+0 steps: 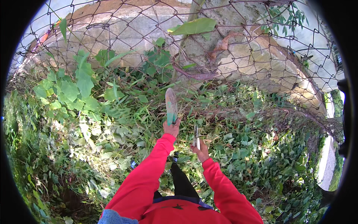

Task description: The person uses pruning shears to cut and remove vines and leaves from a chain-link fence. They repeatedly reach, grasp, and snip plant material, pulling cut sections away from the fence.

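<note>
My left hand [171, 128] grips what looks like a garden trowel [171, 105] by its lower end. The tool's long, rounded blade points away from me, dull and worn, with patches of green paint near the grip. To the right and a little closer to my body, my right hand [200, 150] is closed around a pair of pruning shears [196, 137] with a white handle. Their narrow metal blades point forward over cut-looking grass and leaves [184, 140]. Whether the blades are parted is too small to tell.
A rusty chain-link fence [134, 30] spans the far side, before a concrete post [221, 16] and a curved concrete ledge [120, 36]. A leafy vine [70, 89] climbs at the left. Dense ground creepers [240, 165] spread at the right. Dark-trousered legs [183, 180] stand below me.
</note>
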The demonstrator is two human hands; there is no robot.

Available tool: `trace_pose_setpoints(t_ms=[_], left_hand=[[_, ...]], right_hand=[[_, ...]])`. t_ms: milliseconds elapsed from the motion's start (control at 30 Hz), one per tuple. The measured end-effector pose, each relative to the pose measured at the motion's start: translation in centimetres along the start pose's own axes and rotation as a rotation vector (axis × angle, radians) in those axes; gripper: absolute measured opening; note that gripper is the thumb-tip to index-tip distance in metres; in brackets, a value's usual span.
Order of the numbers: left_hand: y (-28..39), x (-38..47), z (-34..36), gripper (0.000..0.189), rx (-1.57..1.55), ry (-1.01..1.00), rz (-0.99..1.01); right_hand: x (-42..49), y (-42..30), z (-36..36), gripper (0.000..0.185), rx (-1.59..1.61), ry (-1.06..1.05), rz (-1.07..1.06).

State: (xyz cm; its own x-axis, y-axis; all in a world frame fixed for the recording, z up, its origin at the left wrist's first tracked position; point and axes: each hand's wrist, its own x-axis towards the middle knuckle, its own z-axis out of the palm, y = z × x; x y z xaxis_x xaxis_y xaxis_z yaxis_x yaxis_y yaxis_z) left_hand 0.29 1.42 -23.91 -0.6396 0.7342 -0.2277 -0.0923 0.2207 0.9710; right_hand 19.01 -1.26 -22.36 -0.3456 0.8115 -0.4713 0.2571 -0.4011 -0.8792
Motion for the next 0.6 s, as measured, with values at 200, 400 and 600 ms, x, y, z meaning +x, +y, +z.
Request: trace_pose_setpoints(t_ms=[200,400,600], left_hand=[[-7.9,-4.9,-8.8,0.031,0.248,0.378,-0.230],[-1.7,-1.1,-4.9,0.025,-0.092,0.106,-0.038],[3.3,2.9,0.6,0.025,-0.479,-0.114,0.215]], right_hand=[[0.9,-1.0,1.0,0.036,-0.187,-0.071,-0.096],[2.8,-3.2,2.7,0.035,-0.060,-0.100,-0.120],[3.5,-5.1,1.9,0.035,-0.125,-0.073,-0.164]])
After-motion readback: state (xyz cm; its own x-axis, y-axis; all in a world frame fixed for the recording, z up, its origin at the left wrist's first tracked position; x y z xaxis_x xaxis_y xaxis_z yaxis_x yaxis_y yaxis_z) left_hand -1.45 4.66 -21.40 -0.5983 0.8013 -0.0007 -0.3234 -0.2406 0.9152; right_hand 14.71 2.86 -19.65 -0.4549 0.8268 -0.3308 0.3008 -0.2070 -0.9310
